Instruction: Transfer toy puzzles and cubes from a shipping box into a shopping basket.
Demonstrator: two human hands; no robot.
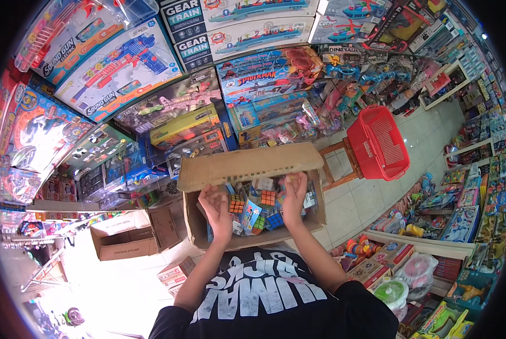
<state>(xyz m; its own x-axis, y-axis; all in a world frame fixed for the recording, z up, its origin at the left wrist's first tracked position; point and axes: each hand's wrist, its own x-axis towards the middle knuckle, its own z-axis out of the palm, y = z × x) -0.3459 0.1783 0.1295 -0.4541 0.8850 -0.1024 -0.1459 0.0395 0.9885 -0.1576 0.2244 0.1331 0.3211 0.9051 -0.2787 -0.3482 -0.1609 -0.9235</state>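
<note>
An opened cardboard box (197, 226) sits right in front of me, its far flap (247, 164) leaning over the top. Inside lie several puzzle cubes (268, 197), some orange and some blue or green on the side that shows, among clear and printed packaging. My left hand (216, 213) is over the left part of the opening, fingers apart and slightly curled, fingertips against the flap's lower edge. On the right, my right hand (294, 199) reaches up to the same edge with its fingers parted. Neither hand holds a cube.
A red plastic basket (379, 144) rests on a wooden stool (339, 164) to the right. Another open carton (126, 237) stands on the floor at left, with a smaller printed box (175, 275) nearby. Boxed toys (264, 76) line the far shelves; fans (391, 291) and toys crowd the lower right.
</note>
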